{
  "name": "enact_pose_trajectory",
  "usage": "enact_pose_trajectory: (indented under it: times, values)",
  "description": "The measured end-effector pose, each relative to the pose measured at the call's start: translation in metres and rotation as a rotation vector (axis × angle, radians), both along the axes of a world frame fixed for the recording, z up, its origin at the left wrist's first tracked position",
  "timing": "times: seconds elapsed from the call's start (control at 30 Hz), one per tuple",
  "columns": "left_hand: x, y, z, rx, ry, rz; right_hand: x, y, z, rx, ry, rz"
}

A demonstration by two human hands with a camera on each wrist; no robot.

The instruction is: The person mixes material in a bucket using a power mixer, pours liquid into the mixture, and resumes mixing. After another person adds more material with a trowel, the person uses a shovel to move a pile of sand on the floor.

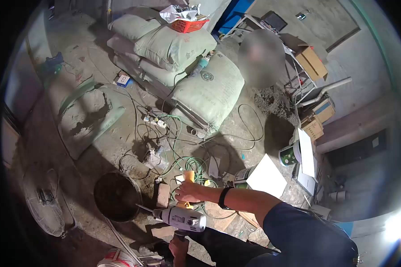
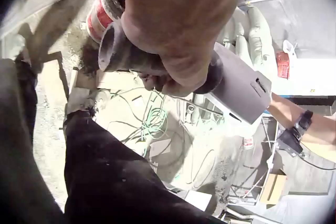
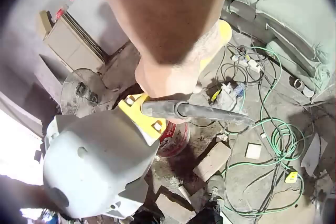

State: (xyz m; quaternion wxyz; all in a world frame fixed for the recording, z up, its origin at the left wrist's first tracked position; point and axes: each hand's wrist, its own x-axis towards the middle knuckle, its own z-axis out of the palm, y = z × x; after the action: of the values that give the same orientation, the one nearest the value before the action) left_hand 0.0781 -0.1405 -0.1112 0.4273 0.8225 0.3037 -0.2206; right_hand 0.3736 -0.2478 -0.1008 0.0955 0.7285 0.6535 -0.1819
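A heavy electric drill (image 1: 182,219) with a pale grey body spans both hands, its thin metal shaft pointing left to the rim of a dark bucket (image 1: 117,198). My left hand (image 1: 179,247) grips its thick black side handle (image 2: 134,58), fingers wrapped round it. At the rear, my right hand (image 1: 189,192) holds the yellow handle (image 3: 140,116), where a black cord leaves the tool. The grey housing (image 3: 97,163) fills the lower left of the right wrist view. Inside the bucket it is too dark to make out the contents.
Stacked cement bags (image 1: 173,46) stand at the back, an opened bag (image 1: 82,115) at the left. Green hose (image 1: 194,167) and cords tangle across the floor beside a brick (image 1: 163,195). A fan (image 1: 47,209) lies at the left; a red-and-white bucket (image 1: 116,258) stands in front.
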Motion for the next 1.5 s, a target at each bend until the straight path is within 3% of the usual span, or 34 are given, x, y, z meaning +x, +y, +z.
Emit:
enact_pose_trajectory:
  times: [0.43,0.6,0.63,0.67,0.77,0.83,0.87,0.93,0.97,1.0,1.03,1.07,1.1,1.13,1.17,1.23,1.3,1.37,1.4,1.47,1.5]
  values:
    - [-0.003,-0.001,-0.006,0.080,-0.033,-0.003,-0.002,-0.002,0.010,0.125,-0.026,-0.058]
    - [0.010,0.002,0.023,-0.020,0.017,0.027,0.000,-0.006,0.014,0.233,0.001,-0.064]
    - [-0.008,0.003,-0.008,0.016,0.010,0.012,-0.002,-0.008,0.022,0.280,0.002,-0.071]
    - [-0.006,0.004,-0.010,0.029,0.033,0.028,-0.003,-0.013,0.030,0.362,-0.036,-0.088]
    - [0.000,0.002,0.005,0.097,0.147,0.002,0.004,-0.052,0.038,0.758,0.042,-0.289]
    - [-0.004,0.005,0.015,0.079,0.087,-0.018,-0.007,-0.103,0.017,0.684,-0.100,-0.504]
    - [-0.007,0.009,0.016,0.092,0.072,-0.039,-0.019,-0.136,0.016,0.572,0.074,-0.763]
    - [-0.022,0.023,0.003,0.118,-0.024,-0.135,-0.052,-0.215,0.053,0.195,0.452,-1.322]
    - [-0.025,0.031,0.002,0.096,-0.004,-0.159,-0.080,-0.267,0.025,0.318,0.469,-1.435]
    - [-0.031,0.037,0.003,0.171,-0.047,-0.214,-0.108,-0.311,0.046,0.257,0.495,-1.500]
    - [-0.037,0.041,0.007,0.243,-0.091,-0.266,-0.151,-0.359,0.025,0.295,0.420,-1.640]
    - [-0.035,0.043,0.019,0.259,-0.041,-0.310,-0.192,-0.411,0.003,0.359,0.464,-1.635]
    - [-0.031,0.047,0.034,0.273,0.006,-0.354,-0.226,-0.416,0.082,0.055,0.401,-1.859]
    - [-0.029,0.049,0.045,0.194,-0.034,-0.348,-0.276,-0.449,0.087,-0.019,0.256,-1.810]
    - [-0.032,0.049,0.046,0.196,-0.036,-0.356,-0.317,-0.472,0.095,-0.220,0.287,-1.855]
    - [-0.052,0.057,0.048,0.259,-0.118,-0.382,-0.429,-0.522,0.052,-0.111,0.339,-1.859]
    - [-0.083,0.062,0.034,0.209,-0.177,-0.312,-0.482,-0.499,0.097,-0.272,0.446,-1.845]
    - [-0.118,0.068,0.042,0.246,-0.290,-0.138,-0.537,-0.488,0.077,-0.362,0.688,-1.809]
    - [-0.137,0.070,0.051,0.267,-0.190,-0.121,-0.545,-0.476,0.087,-0.322,0.759,-1.686]
    - [-0.190,0.097,0.021,0.197,-0.150,-0.199,-0.550,-0.445,0.092,-0.185,0.822,-1.458]
    - [-0.215,0.105,0.020,-0.019,0.010,-0.181,-0.549,-0.436,0.087,-0.092,0.809,-1.358]
